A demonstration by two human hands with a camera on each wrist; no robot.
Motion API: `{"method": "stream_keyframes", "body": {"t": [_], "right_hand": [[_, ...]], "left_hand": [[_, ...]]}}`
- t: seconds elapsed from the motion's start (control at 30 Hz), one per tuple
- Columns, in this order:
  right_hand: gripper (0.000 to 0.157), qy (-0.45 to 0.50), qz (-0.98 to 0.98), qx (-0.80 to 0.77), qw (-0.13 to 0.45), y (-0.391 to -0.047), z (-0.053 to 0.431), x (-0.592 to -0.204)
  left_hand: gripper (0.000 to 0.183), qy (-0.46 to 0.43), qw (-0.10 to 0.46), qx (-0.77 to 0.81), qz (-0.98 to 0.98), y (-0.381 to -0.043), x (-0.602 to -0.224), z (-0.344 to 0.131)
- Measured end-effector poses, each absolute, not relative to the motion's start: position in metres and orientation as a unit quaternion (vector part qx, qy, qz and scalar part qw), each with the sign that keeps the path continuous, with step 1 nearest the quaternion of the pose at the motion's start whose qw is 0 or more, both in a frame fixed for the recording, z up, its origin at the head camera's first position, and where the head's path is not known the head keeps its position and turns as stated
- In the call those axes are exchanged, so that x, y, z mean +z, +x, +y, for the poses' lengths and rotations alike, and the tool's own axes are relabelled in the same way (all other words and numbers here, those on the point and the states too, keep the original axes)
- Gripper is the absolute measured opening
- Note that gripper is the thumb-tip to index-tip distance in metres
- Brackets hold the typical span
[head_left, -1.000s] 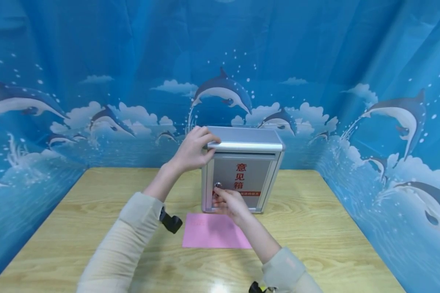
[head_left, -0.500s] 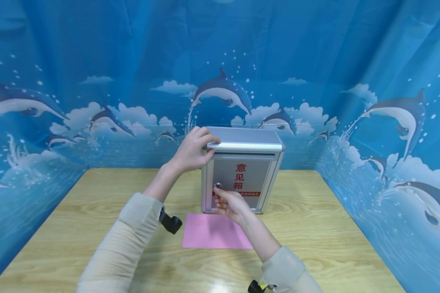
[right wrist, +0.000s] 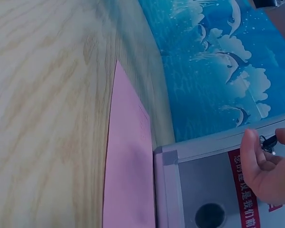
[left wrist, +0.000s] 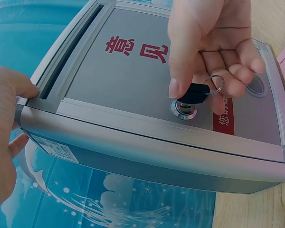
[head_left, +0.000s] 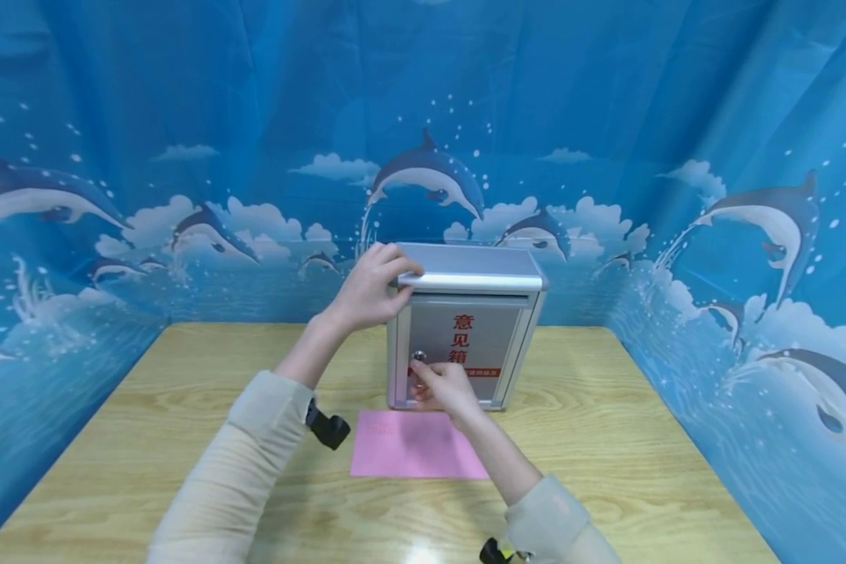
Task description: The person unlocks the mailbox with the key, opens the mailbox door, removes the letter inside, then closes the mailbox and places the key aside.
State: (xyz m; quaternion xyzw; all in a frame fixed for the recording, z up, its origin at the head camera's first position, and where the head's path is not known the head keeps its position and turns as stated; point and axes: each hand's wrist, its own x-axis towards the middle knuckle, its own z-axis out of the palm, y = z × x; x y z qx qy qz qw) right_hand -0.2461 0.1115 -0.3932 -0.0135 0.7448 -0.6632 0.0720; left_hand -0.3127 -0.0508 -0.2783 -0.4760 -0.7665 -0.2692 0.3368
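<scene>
A silver-grey metal suggestion box [head_left: 479, 329] with red characters stands upright on the table. My left hand [head_left: 372, 288] grips its top left corner, thumb on the front edge and fingers over the lid. My right hand [head_left: 451, 392] is at the box front and pinches a black-headed key [left wrist: 192, 93] that carries a metal ring [left wrist: 216, 84]. The key's head is right against the round lock [left wrist: 184, 110] in the left wrist view; how far its blade is inserted I cannot tell. In the right wrist view the fingers partly hide the key.
A pink envelope-like sheet [head_left: 416, 446] lies flat on the wooden table [head_left: 606, 439] just in front of the box. A blue dolphin-print curtain [head_left: 268, 196] encloses the table behind and at both sides. The box has a narrow slot [head_left: 472, 300] under its lid.
My right hand's fingers have shifted slightly at the lock, with the key still pinched. The left hand, the box and the pink sheet have stayed in place.
</scene>
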Motion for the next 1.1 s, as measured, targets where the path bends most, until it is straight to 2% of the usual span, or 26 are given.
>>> {"method": "stream_keyframes", "body": {"t": [0.27,0.5,0.6,0.7,0.93,1.1], "right_hand": [[0.043,-0.067,0.845,-0.531,0.006,-0.2431,0.1107,-0.3888],[0.046,-0.134,0.917,-0.360,-0.106,-0.2422,0.1055,-0.3874],[0.045,-0.142,0.924,-0.335,-0.120,-0.2423,0.1035,-0.3880],[0.044,-0.126,0.917,-0.364,-0.103,-0.2426,0.1030,-0.3885],[0.042,-0.048,0.831,-0.553,0.008,-0.2435,0.1065,-0.3895],[0.042,-0.040,0.819,-0.572,0.024,-0.2436,0.1076,-0.3889]], "left_hand": [[0.020,-0.470,0.332,-0.270,-0.772,-0.3124,-0.2783,-0.0503],[0.019,-0.467,0.332,-0.270,-0.774,-0.3120,-0.2777,-0.0503],[0.020,-0.466,0.330,-0.271,-0.775,-0.3121,-0.2782,-0.0503],[0.020,-0.464,0.328,-0.272,-0.776,-0.3123,-0.2783,-0.0507],[0.019,-0.465,0.324,-0.271,-0.778,-0.3106,-0.2767,-0.0514],[0.019,-0.471,0.325,-0.267,-0.776,-0.3099,-0.2752,-0.0520]]}}
